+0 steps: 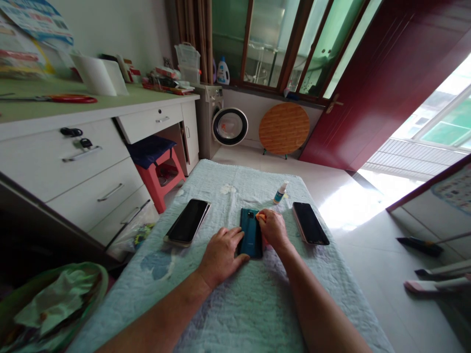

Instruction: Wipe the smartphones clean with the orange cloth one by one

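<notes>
A teal smartphone (251,238) lies back up on the quilted cover, its camera block at the far end. My left hand (222,252) steadies it, the fingers along its left edge and the thumb by its near edge. Pinched in my right hand (274,229) is a small orange cloth (261,216), pressed against the phone's upper right corner by the camera. Most of the cloth is hidden by the fingers. A small spray bottle (280,192) with a blue label stands beyond my right hand. One dark-screened phone (189,221) lies to the left, another phone (310,223) to the right.
The pale blue quilted cover (235,314) drapes the table. Left are white drawers (91,171), a red stool (164,174) and a green waste basket (99,289). Ahead are a washing machine with its round door (230,126) open and a round wooden tabletop (284,128).
</notes>
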`<move>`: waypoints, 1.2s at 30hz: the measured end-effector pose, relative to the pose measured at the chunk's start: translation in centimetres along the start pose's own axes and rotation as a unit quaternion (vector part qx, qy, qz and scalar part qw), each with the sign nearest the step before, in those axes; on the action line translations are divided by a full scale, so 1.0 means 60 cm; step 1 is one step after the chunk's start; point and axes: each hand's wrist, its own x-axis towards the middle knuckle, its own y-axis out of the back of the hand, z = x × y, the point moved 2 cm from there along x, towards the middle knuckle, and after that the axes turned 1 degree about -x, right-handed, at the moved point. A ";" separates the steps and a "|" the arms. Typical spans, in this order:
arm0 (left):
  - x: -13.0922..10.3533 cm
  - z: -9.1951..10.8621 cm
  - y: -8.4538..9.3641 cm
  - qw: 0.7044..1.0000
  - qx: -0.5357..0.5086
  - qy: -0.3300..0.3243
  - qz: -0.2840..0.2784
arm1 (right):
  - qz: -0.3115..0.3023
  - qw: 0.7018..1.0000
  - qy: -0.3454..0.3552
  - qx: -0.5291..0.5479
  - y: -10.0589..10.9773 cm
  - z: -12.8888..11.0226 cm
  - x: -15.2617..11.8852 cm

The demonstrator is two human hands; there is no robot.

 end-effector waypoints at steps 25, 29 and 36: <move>0.000 0.002 -0.004 0.999 0.032 0.008 0.005 | -0.084 0.995 0.011 0.055 0.043 -0.026 -0.152; -0.001 0.002 -0.003 1.000 0.029 0.007 0.002 | -0.095 0.994 0.017 0.060 0.044 -0.023 -0.152; 0.000 0.000 0.001 1.000 0.012 0.002 -0.011 | -0.072 0.995 0.034 0.051 0.033 -0.014 -0.108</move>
